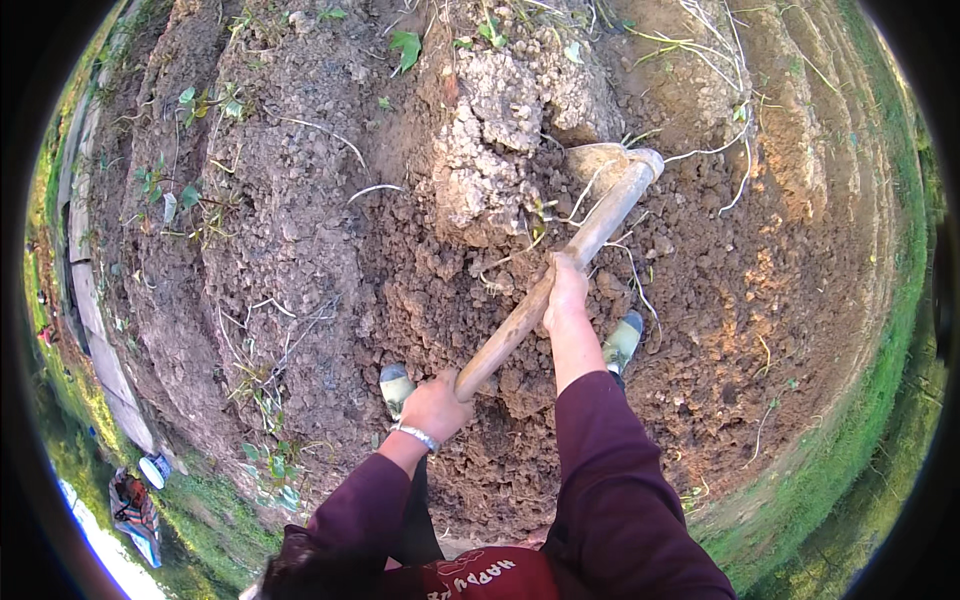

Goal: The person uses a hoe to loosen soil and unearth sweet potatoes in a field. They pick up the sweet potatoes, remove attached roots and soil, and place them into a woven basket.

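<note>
Both hands grip the wooden handle of a hoe (517, 324), which slants from lower left to upper right. My left hand (433, 409), with a silver bracelet at the wrist, is closed around the handle's lower end. Farther up the shaft, nearer the head, my right hand (568, 289) is wrapped around it. The soil-coated hoe blade (596, 161) rests against a pale clod of earth (499, 150), its lower edge partly hidden by the handle and soil. Loose brown soil (427, 277) with thin stems and roots lies below the clod.
My two shoes (396, 386) (624, 341) stand in the loose soil on either side of the handle. Soil ridges with cut vines (262, 375) run at the left. Stone slabs (112, 375) edge the field, near a white bucket (155, 470) and a striped bag (136, 517). Grass (847, 457) borders the right.
</note>
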A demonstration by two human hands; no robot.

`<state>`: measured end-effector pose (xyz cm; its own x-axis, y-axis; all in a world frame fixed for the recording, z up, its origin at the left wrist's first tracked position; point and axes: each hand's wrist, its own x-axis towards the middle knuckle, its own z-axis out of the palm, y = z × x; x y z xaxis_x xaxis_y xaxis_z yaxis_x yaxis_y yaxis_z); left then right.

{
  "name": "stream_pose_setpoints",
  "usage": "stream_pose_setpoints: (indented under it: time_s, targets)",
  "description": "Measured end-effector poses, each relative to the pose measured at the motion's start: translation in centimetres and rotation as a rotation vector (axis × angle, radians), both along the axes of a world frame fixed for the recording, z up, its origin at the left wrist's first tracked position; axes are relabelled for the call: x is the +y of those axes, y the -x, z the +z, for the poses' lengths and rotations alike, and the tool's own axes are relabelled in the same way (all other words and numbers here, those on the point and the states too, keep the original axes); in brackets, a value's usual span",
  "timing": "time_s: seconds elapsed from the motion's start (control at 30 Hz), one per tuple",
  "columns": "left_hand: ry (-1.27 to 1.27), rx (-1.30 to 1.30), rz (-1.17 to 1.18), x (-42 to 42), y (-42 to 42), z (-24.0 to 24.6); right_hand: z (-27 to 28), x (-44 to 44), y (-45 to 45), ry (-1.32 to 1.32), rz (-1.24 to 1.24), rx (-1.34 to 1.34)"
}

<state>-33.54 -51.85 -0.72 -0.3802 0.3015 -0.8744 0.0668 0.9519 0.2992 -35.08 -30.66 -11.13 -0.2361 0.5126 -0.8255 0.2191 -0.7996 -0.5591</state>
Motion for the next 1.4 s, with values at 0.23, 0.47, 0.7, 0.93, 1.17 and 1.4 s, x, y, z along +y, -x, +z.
stream_pose_setpoints:
  time_s: [0.23,0.47,0.7,0.93,1.17,1.4]
  targets:
    - [-0.012,0.104,-0.096,-8.1,-7.3,5.4,9.5,-6.8,-9.5,0.171,-0.213,-0.050]
    - [-0.124,0.180,-0.191,-4.5,-8.9,2.8,7.4,-2.6,-14.2,0.310,-0.365,0.182]
    - [-0.293,0.103,-0.302,6.2,-5.0,-1.4,6.1,0.4,-13.9,0.376,-0.266,0.059]
    - [-0.162,0.556,0.543,21.1,10.7,-12.2,1.0,-0.7,-17.5,0.390,-0.422,0.015]
    - [-0.048,-0.051,0.959,17.1,15.8,-25.5,1.5,-2.0,-19.1,0.592,-0.168,-0.107]
    - [-0.122,-0.030,0.690,16.7,9.5,-21.6,2.4,-1.0,-15.8,0.486,-0.095,-0.078]
